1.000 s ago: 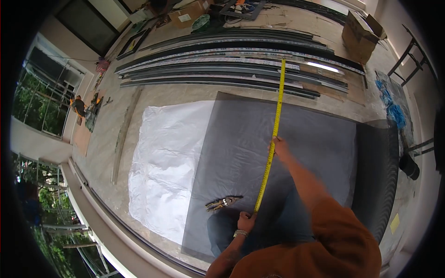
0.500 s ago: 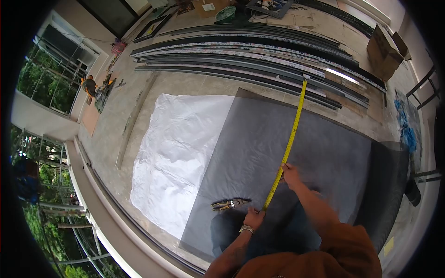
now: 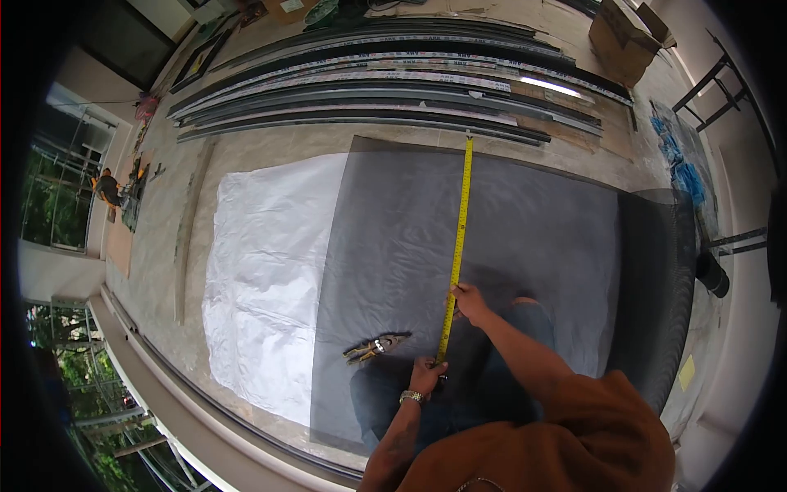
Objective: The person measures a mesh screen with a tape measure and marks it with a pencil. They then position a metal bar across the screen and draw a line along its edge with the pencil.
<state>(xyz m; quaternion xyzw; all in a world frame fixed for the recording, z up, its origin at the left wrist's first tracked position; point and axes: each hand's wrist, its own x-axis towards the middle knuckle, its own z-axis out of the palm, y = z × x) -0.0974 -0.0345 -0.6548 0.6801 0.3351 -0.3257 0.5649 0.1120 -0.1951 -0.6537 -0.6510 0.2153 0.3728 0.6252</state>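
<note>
A yellow tape measure [image 3: 461,217] is drawn out across a dark mesh sheet [image 3: 385,213], its far end just past the sheet's far edge. My left hand [image 3: 427,376], with a watch on the wrist, is closed around the near end of the tape, whose case is mostly hidden. Further up, my right hand [image 3: 470,302] pinches the blade by its edge. Snips with yellowish handles [image 3: 377,348] lie on the mesh to the left of my left hand. Under the mesh, a wrinkled white sheet [image 3: 264,271] shows on the left.
Long dark profiles [image 3: 352,97] with printed film lie across the floor beyond the mesh. A cardboard box [image 3: 625,41] stands at the far right, with blue plastic [image 3: 687,182] nearer. A power tool [image 3: 106,188] sits at the left. The mesh's right end is rolled or folded [image 3: 656,287].
The tape's far end has come back toward me, off the profiles to near the mesh edge. My view has shifted, so everything sits further left. Both hands keep their hold.
</note>
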